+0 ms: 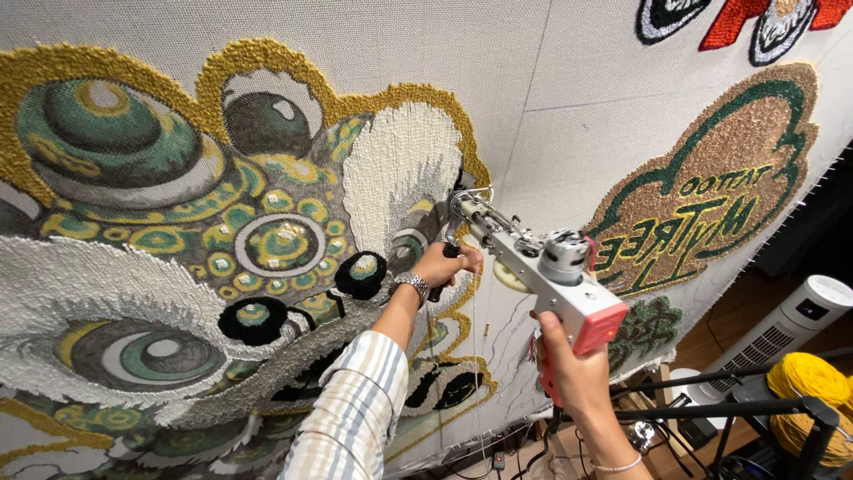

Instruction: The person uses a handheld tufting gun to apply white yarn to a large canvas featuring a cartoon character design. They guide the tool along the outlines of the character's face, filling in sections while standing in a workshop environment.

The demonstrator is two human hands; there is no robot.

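Dark screen (812, 308) on white tower (lower right).

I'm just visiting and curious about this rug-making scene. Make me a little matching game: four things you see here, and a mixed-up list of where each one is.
Things:
1. tufting gun
2. wristwatch
3. yellow yarn cone
4. white tower fan

Places:
A. on the left hand's wrist
B. on a black rack at the lower right
C. gripped by both hands, its tip against the stretched cloth
D. standing on the floor at the right, behind the rack

Pairs: 1-C, 2-A, 3-B, 4-D. The right hand holds the gun's pink rear handle.
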